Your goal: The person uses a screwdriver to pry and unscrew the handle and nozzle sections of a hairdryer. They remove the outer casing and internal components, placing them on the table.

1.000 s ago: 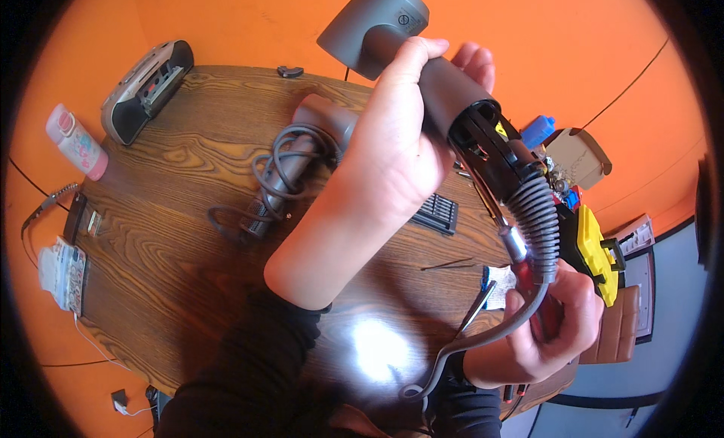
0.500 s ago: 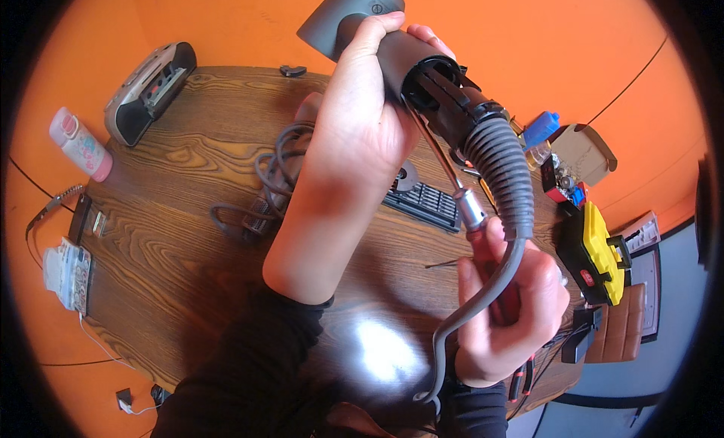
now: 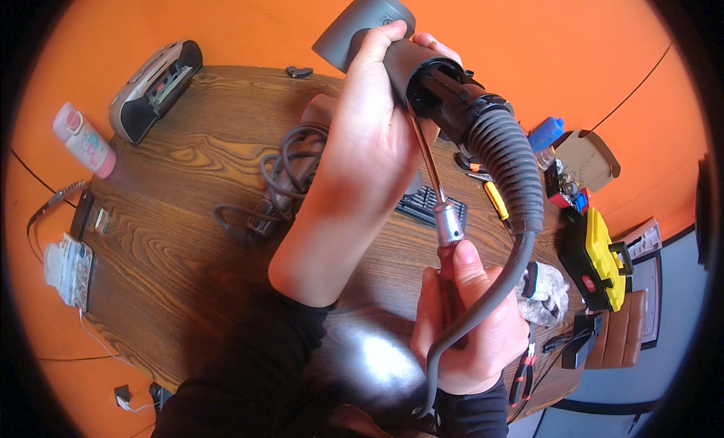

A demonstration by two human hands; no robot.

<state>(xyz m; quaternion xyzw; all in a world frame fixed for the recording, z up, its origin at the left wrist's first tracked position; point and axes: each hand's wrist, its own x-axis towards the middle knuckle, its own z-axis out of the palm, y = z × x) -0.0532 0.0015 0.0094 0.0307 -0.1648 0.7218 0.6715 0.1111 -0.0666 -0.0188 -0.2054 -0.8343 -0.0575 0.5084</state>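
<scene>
High over the table, my left hand (image 3: 373,110) is wrapped round the grey handle of what looks like a hair dryer (image 3: 362,27). The handle's lower end gapes, with a black inner part jutting out of it. From there a ribbed cord sleeve (image 3: 509,163) curves down into a grey cord (image 3: 490,295), which passes in front of my right hand (image 3: 479,329). That hand is closed on the red handle of a screwdriver (image 3: 448,225). Its metal shank points up to the near rim of the open handle end; whether the tip touches is hidden.
On the wooden table (image 3: 188,204) lie a coiled grey cable (image 3: 283,163), a black slotted grille (image 3: 430,206), a yellow-handled cutter (image 3: 496,200), a grey glove (image 3: 543,295) and red-black pliers (image 3: 522,374). A yellow-black toolbox (image 3: 599,261) stands right; a pink-white bottle (image 3: 83,140) is left.
My right hand and the screwdriver have swung left, and the shank now stands steeper. The hair dryer and my left hand have shifted slightly right and down in view.
</scene>
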